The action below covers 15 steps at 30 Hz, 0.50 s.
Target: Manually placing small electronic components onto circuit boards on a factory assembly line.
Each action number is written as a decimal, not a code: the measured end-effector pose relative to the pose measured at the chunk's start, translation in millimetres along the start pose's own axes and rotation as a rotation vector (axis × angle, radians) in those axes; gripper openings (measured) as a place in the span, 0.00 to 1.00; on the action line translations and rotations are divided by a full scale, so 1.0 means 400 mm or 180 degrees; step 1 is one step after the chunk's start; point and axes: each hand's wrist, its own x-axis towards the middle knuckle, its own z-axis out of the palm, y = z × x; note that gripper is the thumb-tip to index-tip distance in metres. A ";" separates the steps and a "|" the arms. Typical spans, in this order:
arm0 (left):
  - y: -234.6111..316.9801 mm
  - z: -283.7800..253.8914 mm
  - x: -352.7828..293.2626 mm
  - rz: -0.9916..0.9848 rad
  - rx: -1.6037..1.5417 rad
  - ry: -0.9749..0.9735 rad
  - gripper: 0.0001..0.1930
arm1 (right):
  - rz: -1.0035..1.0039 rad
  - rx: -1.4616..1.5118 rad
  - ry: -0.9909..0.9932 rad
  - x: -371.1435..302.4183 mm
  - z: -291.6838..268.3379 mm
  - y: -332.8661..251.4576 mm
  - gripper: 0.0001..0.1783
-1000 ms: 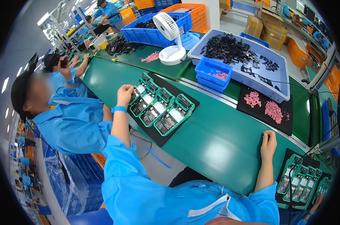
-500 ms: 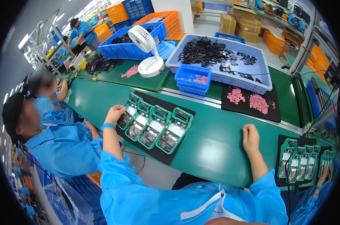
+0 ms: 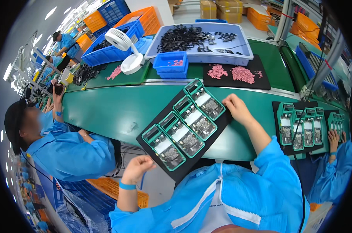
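A black mat [image 3: 216, 142] lies slantwise in front of me, its near corner reaching past the table's edge. On it, in a row, sit several green frames [image 3: 183, 134] holding circuit boards with white patches. My right hand [image 3: 238, 110] is closed at the mat's far right edge, beside the last frame; its fingertips appear to pinch that edge. Low at the mat's left edge, my left hand [image 3: 138, 169] has its fingers curled together, with a small gap to the mat. What lies between its fingers, if anything, is hidden.
Beyond the green table [image 3: 102, 112] stand a white fan [image 3: 132, 63], small blue bins [image 3: 170, 70] and a large tray [image 3: 244, 59] of black parts. Pink pieces [image 3: 243, 74] lie on another mat. A co-worker [image 3: 73, 149] sits left. More framed boards [image 3: 308, 126] lie right.
The mat with its frames has moved right and toward me and turned, its right end swinging away. My left hand came nearer to me; my right hand reached the mat's edge.
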 end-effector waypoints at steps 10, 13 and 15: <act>-0.152 0.369 0.002 -0.0100 -0.0034 -0.1189 0.09 | -0.0416 -0.1077 -0.0435 0.186 -0.044 0.037 0.05; -0.224 0.432 0.027 -0.0058 -0.0020 -0.1188 0.09 | -0.0820 -0.1103 -0.0337 0.234 0.016 0.023 0.05; -0.218 0.439 0.028 -0.0266 0.0002 -0.1140 0.08 | -0.1076 -0.0766 -0.0321 0.252 0.053 0.026 0.03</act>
